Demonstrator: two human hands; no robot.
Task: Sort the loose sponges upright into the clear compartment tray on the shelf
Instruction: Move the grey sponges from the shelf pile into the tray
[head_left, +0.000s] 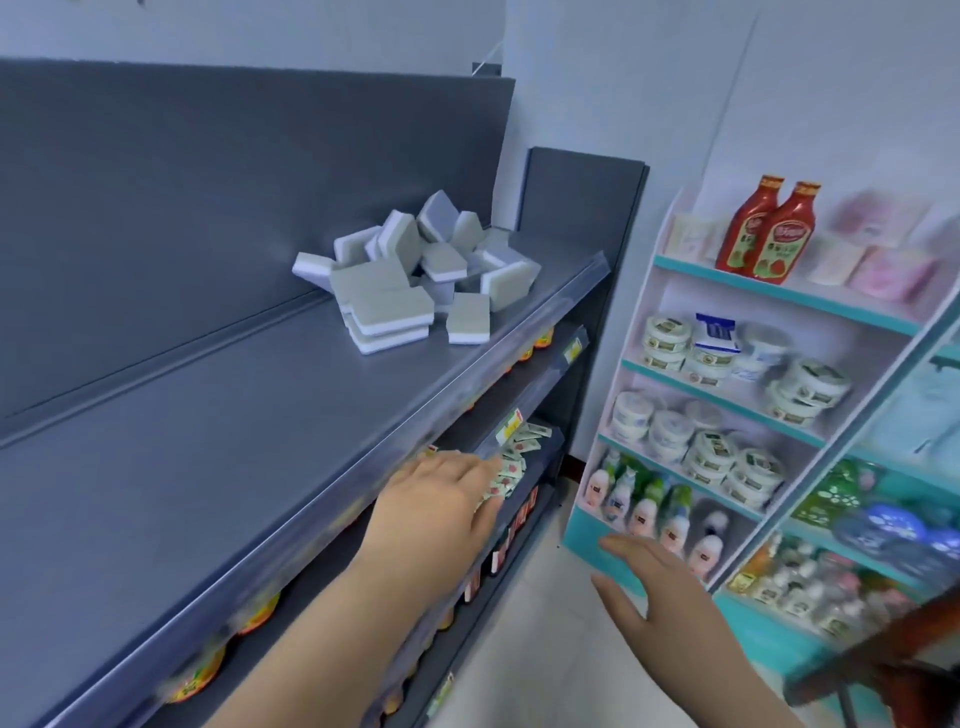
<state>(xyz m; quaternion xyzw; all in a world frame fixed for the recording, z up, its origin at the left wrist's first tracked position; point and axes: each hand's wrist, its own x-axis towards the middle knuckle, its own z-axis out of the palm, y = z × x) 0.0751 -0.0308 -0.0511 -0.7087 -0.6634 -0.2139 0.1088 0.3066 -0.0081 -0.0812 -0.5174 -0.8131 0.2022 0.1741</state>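
Observation:
A loose heap of grey-and-white sponges (415, 270) lies on the grey top shelf (218, 415), toward its right end. My left hand (441, 499) is stretched out below the shelf's front edge, fingers apart, holding nothing, well short of the heap. My right hand (654, 582) hovers lower right over the floor, fingers spread and empty. No clear compartment tray shows in this view.
Lower shelves of the grey unit hold orange-lidded cups (260, 613), small sachets (514, 457) and dark packets. A white-and-teal rack (727, 405) at the right carries ketchup bottles (769, 228), tubs and bottles. A dark red object (883, 649) juts in at bottom right.

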